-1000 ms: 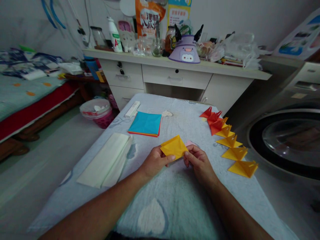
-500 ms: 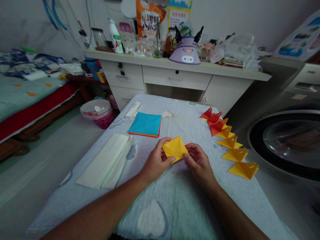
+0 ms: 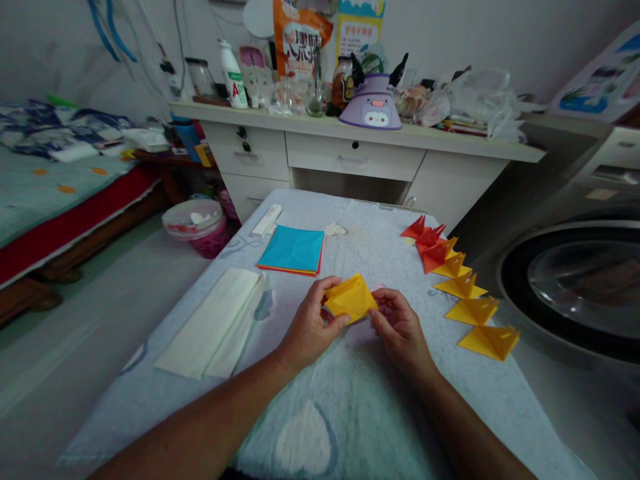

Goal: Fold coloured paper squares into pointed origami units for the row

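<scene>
Forearms enter from the bottom edge and meet over the middle of the surface (image 3: pixel 350 413), which is covered in a pale blue cloth.

Left hand (image 3: pixel 310 330): closed in a pinch on the left corner of the yellow folded paper (image 3: pixel 350 300), thumb on top, fingers curled under.

Right hand (image 3: pixel 400 330): closed in a pinch on the paper's right corner, thumb and forefinger tips at the edge.

The yellow folded paper is held between both hands just above the cloth and tilted towards me. I cannot tell whether its lower edge touches the cloth. A pink scrap (image 3: pixel 379 287) shows just behind it.

Left of my left hand, apart from it: a long folded white sheet (image 3: pixel 215 323), lying flat.

To the right, well clear of my right hand: a row of folded pieces (image 3: pixel 473 309) running away from me. The near ones are yellow, the far ones red, and the far ones overlap.

Beyond the held paper: a stack of paper squares (image 3: pixel 293 249), blue on top with a red edge showing beneath. A small white box (image 3: pixel 266 220) lies at its far left corner and a crumpled white bit (image 3: pixel 334 229) just to its right.

Off the surface: a pink bin (image 3: pixel 195 225) on the floor to the left, a bed (image 3: pixel 50 193) further left, and a washing machine door (image 3: pixel 575 280) to the right.

Farthest: the far surface (image 3: pixel 355 157), white with drawers, crowded with bottles, jars and a purple object (image 3: pixel 371 107).
</scene>
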The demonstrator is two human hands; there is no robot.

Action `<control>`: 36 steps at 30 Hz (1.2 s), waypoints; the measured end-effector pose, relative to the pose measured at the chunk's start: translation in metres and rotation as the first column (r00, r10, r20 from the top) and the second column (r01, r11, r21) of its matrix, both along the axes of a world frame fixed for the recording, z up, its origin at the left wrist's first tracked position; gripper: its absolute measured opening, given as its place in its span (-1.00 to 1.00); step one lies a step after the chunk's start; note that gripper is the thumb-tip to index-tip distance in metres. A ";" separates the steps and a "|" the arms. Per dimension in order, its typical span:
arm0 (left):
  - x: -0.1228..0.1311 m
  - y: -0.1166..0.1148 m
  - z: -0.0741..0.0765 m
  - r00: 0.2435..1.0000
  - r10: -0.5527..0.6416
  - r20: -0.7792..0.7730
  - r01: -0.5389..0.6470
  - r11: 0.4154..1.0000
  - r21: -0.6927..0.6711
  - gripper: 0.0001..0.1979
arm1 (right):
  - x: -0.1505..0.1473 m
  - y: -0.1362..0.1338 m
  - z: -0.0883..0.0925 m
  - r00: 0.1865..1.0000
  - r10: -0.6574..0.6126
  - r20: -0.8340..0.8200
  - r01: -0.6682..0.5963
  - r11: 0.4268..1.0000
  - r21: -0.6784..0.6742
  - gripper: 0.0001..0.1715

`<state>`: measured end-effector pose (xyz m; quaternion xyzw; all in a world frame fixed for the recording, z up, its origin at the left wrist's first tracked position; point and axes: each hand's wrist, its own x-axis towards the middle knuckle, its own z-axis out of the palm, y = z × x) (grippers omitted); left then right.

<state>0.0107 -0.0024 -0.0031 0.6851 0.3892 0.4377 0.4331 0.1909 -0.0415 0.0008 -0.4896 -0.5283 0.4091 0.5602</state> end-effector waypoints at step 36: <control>-0.006 -0.002 0.014 0.986 -0.056 -0.155 0.082 0.983 0.164 -0.71 | -0.002 -0.005 -0.002 0.995 0.064 -0.071 -0.063 0.998 0.012 -0.73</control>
